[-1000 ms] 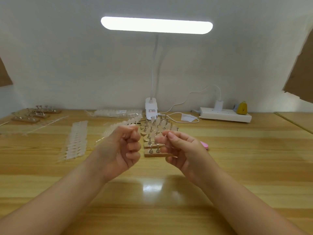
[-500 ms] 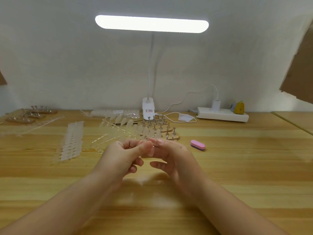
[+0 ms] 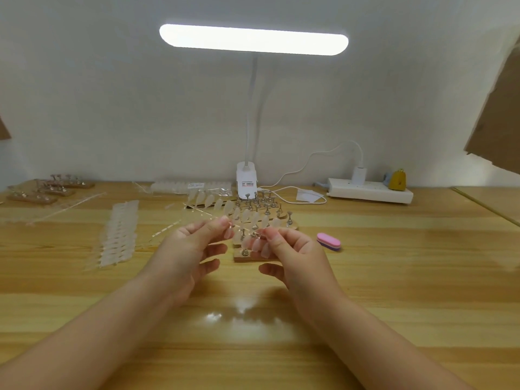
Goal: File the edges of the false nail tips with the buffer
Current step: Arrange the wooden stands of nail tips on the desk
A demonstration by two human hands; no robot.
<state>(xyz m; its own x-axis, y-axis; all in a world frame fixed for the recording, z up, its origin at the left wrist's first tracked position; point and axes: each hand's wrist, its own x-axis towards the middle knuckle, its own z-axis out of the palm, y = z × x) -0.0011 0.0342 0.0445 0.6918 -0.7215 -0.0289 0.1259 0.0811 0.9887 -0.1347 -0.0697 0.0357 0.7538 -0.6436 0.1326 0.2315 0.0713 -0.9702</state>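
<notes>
Head view: both my hands pinch a clear strip of false nail tips [image 3: 225, 209].

My left hand [image 3: 188, 251] and right hand [image 3: 292, 251] pinch it above the tabletop's [image 3: 394, 277] middle, lower fingers loose; the pink buffer [image 3: 328, 241] lies right, untouched.

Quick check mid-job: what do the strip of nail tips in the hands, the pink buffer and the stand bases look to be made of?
Strip of nail tips: clear to milky plastic, glossy; the table shows through it.
Pink buffer: probably foam, matte, with a purple layer under the pink.
Stand bases: likely light wood, with small shiny metal holders on top.
Left hand and right hand pinch the strip.
</notes>
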